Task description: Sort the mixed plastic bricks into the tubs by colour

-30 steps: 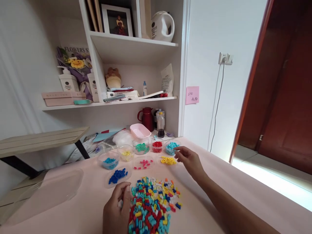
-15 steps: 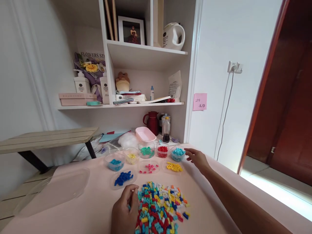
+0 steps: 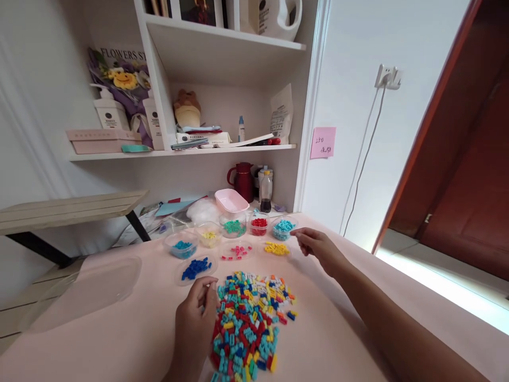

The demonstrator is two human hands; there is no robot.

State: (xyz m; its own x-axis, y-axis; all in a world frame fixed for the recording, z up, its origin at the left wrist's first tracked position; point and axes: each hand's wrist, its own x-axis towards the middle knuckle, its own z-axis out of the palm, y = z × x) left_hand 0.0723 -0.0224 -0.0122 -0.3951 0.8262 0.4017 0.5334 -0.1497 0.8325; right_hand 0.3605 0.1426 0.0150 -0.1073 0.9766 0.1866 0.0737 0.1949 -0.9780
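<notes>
A heap of small mixed-colour bricks (image 3: 250,318) lies on the pale pink table (image 3: 342,339) in front of me. My left hand (image 3: 194,321) rests at the heap's left edge, thumb and forefinger pinched together; whether a brick sits between them is hidden. My right hand (image 3: 318,246) hovers with fingers apart just right of the light-blue brick cup (image 3: 283,229) and the yellow bricks on a lid (image 3: 277,248). Behind the heap stand the red cup (image 3: 259,226), green cup (image 3: 234,228) and yellow cup (image 3: 209,236).
A blue-brick cup (image 3: 183,247), dark-blue bricks on a lid (image 3: 194,267) and pink bricks on a lid (image 3: 237,251) lie left of centre. A large clear lid (image 3: 91,289) lies far left. A pink tub (image 3: 230,201), red flask (image 3: 242,182) and bottle (image 3: 265,191) stand under the shelf.
My right hand drew back slightly from beside the light-blue cup toward me. My left hand stayed at the heap's edge. The camera tilted down.
</notes>
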